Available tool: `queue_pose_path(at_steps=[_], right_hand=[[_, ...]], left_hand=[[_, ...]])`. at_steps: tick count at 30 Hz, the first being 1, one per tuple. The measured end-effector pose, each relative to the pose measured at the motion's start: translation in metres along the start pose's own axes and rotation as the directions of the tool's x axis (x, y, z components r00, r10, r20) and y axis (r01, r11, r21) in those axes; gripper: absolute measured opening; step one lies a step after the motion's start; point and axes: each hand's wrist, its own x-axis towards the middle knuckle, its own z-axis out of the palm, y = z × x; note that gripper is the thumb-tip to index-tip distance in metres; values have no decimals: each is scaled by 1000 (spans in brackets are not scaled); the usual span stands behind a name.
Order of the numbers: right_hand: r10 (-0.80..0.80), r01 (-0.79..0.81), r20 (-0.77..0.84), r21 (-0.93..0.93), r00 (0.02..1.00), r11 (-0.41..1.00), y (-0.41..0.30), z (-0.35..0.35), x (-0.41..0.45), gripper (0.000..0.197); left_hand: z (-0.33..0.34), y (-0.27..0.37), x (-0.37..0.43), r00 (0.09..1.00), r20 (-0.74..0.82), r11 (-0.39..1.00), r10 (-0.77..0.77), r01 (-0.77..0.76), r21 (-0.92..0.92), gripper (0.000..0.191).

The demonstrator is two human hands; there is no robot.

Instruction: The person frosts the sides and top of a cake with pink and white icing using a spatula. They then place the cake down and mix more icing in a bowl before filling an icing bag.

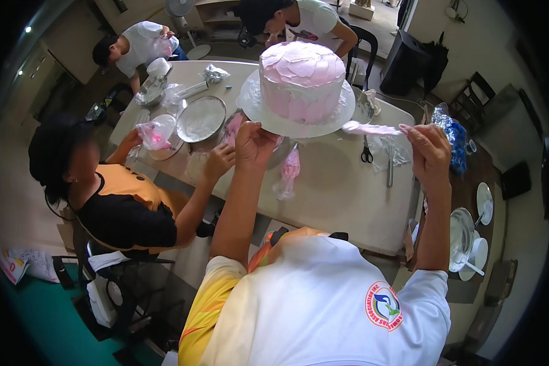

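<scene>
A round cake [302,87] with pale pink and white icing stands raised on a white round cake board [297,131]. My left hand [255,145] is at the board's near left rim, its fingers curled against the edge. A spatula [377,129] coated in pink-white icing is in my right hand [426,148]. The blade points left, just off the board's right edge. On the table below the board lies a piping bag [290,167] of pink icing with a metal tip. What supports the board underneath is mostly hidden.
A co-worker [132,201] sits at my left, a plastic bag of pink icing before them. Two more people lean at the far side. The table [343,206] holds an icing bowl [201,120], black scissors [367,155] and a metal-handled utensil [390,171]. Several bowls stand at right.
</scene>
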Motion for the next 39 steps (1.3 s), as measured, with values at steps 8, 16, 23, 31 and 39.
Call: queue_pose_path(at_steps=[8, 16, 23, 31, 39], right_hand=[[-153, 178, 111, -272, 982, 946, -39, 4, 39, 15], [-40, 105, 187, -349, 982, 931, -44, 11, 38, 11], [-23, 84, 163, -380, 986, 921, -61, 10, 43, 13], [-64, 156, 229, -413, 971, 897, -56, 13, 51, 12], [-162, 241, 226, -386, 960, 890, -47, -24, 92, 4]], left_hand=[[19, 1, 4, 999, 45, 999, -9, 6, 54, 48], [30, -2, -2, 993, 118, 995, 9, -20, 97, 50], [29, -4, -8, 998, 66, 997, -1, -4, 73, 49], [29, -16, -16, 992, 128, 990, -9, -9, 140, 48], [24, -20, -21, 995, 98, 996, -18, 9, 90, 58]])
